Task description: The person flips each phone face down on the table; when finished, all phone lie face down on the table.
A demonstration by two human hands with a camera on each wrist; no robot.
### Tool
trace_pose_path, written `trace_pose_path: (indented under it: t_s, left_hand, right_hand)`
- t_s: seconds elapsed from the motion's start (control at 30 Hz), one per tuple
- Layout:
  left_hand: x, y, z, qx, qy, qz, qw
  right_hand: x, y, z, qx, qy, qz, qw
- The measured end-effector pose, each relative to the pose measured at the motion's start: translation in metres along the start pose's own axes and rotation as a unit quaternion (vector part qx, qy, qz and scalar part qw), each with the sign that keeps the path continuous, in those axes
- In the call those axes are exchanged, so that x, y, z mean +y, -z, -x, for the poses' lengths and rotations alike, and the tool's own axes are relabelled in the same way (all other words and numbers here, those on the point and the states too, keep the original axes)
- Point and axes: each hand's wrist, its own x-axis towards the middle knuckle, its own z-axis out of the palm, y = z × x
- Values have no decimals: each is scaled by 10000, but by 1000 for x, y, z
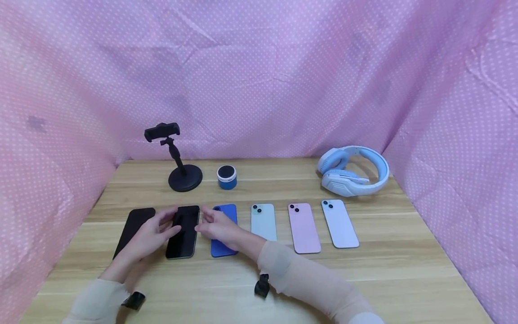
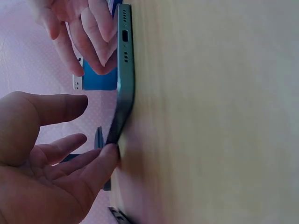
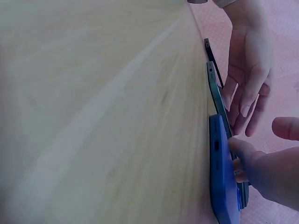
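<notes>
A phone with its dark screen up (image 1: 187,234) lies between the two hands. My left hand (image 1: 146,235) is at its left edge, and in the left wrist view a finger (image 2: 105,163) meets the phone's side while the thumb stays apart. On the other side, my right hand (image 1: 220,228) reaches over a blue phone (image 1: 221,249), its fingers loosely bent beside the dark-screened phone's right edge. Whether those fingertips touch the edge, I cannot tell. Partly behind the left hand lies another black phone (image 1: 135,225).
Pale green (image 1: 264,222), pink (image 1: 304,227) and white (image 1: 340,223) phones lie camera side up to the right. Behind stand a black phone holder (image 1: 185,179), a small blue round speaker (image 1: 227,180) and white-and-blue headphones (image 1: 344,183). Pink dotted cloth (image 1: 259,90) surrounds the wooden table (image 1: 384,279).
</notes>
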Motion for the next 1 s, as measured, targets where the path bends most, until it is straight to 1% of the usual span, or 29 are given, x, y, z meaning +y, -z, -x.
trace_pose_path:
  t_s: [0.17, 0.2, 0.27, 0.33, 0.4, 0.47, 0.57, 0.63, 0.8, 1.0]
  left_hand:
    - [-4, -4, 1, -361, -87, 601, 9975]
    - [-5, -5, 1, -397, -84, 758, 9963]
    - [-5, -6, 1, -419, -70, 963, 9944]
    - [-4, -6, 2, -412, 1, 942, 9947]
    - [-3, -4, 4, -421, 104, 890, 9951]
    - [-3, -2, 5, -421, 133, 800, 9958]
    - [-3, 1, 6, -413, 135, 776, 9960]
    - [-3, 1, 5, -428, 119, 810, 9957]
    - [-5, -2, 7, -483, 92, 973, 9940]
    - [-6, -6, 8, -411, 121, 1022, 9938]
  right_hand:
    - [3, -4, -6, -85, -204, -477, 9986]
    - [3, -5, -6, -80, -226, -497, 9985]
    - [4, -8, -6, -61, -269, -359, 9990]
    - [5, -10, -5, -60, -317, -223, 9992]
    - [6, -13, -5, -197, -329, -102, 9992]
    - [7, -15, -5, -363, -363, -34, 9987]
    - [6, -16, -6, -578, -447, -69, 9973]
    - [6, -15, -6, -585, -523, -110, 9969]
    - [8, -13, -4, -613, -687, -419, 9949]
    - [11, -11, -3, -632, -685, -564, 9940]
